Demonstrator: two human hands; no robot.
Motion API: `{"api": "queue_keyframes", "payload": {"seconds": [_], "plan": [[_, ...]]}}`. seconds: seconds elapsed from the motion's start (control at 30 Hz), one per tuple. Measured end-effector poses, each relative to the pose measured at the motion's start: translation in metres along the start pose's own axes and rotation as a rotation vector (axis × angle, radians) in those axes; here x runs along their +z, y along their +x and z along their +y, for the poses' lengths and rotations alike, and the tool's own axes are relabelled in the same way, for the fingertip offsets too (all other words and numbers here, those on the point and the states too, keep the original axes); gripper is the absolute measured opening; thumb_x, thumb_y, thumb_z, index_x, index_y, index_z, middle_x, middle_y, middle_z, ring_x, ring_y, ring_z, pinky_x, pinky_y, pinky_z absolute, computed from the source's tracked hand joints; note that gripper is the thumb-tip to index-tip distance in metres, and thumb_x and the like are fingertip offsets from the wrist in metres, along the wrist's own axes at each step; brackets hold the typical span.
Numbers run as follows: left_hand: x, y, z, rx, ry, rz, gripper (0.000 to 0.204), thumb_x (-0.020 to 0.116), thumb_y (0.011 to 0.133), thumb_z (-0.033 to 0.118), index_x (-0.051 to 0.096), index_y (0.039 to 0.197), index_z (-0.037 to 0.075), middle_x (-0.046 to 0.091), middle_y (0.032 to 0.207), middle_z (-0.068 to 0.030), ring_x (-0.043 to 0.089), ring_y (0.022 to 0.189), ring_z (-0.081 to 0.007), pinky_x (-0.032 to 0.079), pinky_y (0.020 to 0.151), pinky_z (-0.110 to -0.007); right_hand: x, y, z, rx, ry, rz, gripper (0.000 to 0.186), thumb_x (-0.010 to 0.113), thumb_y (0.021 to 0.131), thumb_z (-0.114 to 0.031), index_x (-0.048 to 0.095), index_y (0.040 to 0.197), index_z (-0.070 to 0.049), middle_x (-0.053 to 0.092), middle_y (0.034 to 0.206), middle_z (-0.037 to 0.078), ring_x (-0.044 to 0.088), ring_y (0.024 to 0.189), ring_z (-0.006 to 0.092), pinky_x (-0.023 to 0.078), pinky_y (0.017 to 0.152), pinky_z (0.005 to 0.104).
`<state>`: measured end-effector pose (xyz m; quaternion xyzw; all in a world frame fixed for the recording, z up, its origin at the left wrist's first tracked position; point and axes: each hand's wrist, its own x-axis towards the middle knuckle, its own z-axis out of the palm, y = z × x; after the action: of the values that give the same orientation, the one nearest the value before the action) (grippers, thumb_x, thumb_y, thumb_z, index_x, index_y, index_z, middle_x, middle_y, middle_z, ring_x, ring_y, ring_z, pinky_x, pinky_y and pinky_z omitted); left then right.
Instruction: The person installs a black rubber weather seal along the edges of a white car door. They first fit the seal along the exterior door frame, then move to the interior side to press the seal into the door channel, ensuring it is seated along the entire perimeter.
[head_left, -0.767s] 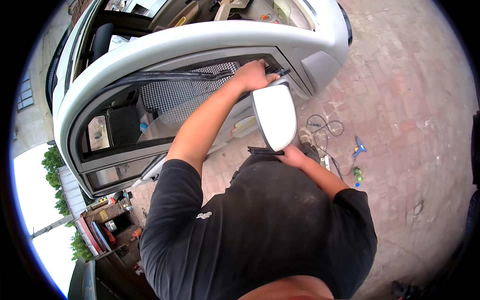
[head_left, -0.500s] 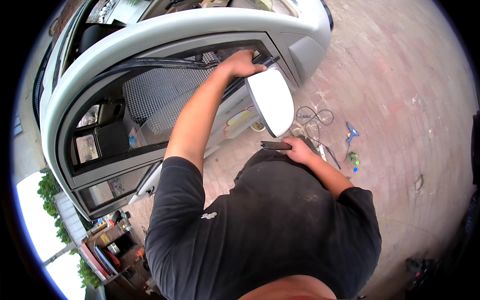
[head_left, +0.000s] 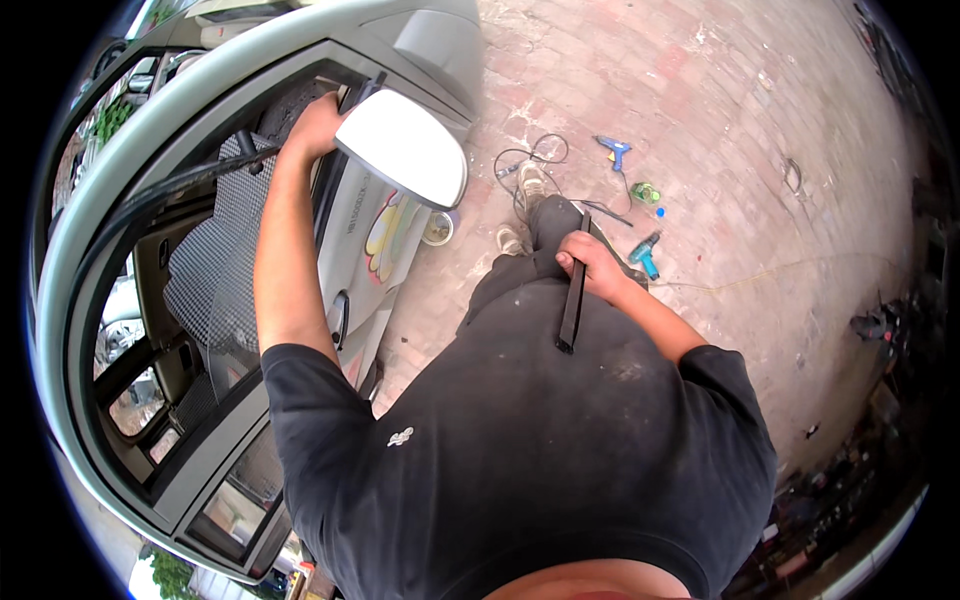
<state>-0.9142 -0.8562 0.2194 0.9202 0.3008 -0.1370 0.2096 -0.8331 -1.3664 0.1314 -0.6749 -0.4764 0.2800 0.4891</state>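
Observation:
My left hand (head_left: 318,125) grips the window sill of the vehicle door (head_left: 350,225), just behind the white side mirror (head_left: 408,150); its fingers are partly hidden inside the opening. Close to that hand, a loose black rubber seal (head_left: 195,178) stretches across the window opening. In front of my belly, my right hand (head_left: 594,264) is closed around a long, straight black strip (head_left: 574,310). The strip stands lengthwise, its lower end near my shirt. Behind the window lies a checkered seat (head_left: 215,250).
On the brick paving lie a blue glue gun (head_left: 615,150), a teal drill (head_left: 646,257), a green bottle (head_left: 646,193) and a dark cable (head_left: 545,150). A round container (head_left: 438,228) stands beside the door. Dark clutter (head_left: 840,470) lines the right side.
My view has turned, so the vehicle sits farther left. The black strip in my right hand has swung from crosswise to lengthwise. My left hand stays at the window sill.

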Motion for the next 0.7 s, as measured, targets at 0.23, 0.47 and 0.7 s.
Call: {"api": "queue_keyframes", "payload": {"seconds": [0.23,0.47,0.7], "plan": [[-0.016,-0.013,0.034,-0.140,-0.078,-0.020,0.074,0.071,0.079,0.051,0.062,0.117,-0.012,0.063,0.115,-0.0351,0.062,0.113,-0.0443,0.048,0.096,-0.043,-0.057,0.053,0.048,-0.006,-0.113,0.163,0.014,0.066,0.090,-0.013,0.059,0.082,-0.004,0.059,0.078,0.012,0.059,0.078,0.0342,0.046,0.078,0.0432],[-0.012,-0.035,0.050,-0.361,-0.285,0.057,0.060,0.073,0.084,0.030,0.057,0.126,-0.009,0.061,0.125,-0.0311,0.057,0.122,-0.0403,0.043,0.105,-0.042,-0.144,0.197,0.144,-0.052,0.010,0.057,0.013,0.064,0.091,-0.013,0.061,0.086,-0.002,0.059,0.077,0.014,0.058,0.077,0.0354,0.047,0.074,0.0424],[-0.045,-0.056,0.119,-0.897,-0.291,-0.146,0.076,0.059,0.093,0.050,0.044,0.144,-0.004,0.048,0.144,-0.0271,0.043,0.138,-0.0382,0.031,0.116,-0.043,-0.247,0.332,0.184,0.092,0.158,-0.099,0.023,0.059,0.099,-0.021,0.060,0.087,-0.001,0.056,0.073,0.013,0.057,0.069,0.0256,0.046,0.066,0.0353]]}}
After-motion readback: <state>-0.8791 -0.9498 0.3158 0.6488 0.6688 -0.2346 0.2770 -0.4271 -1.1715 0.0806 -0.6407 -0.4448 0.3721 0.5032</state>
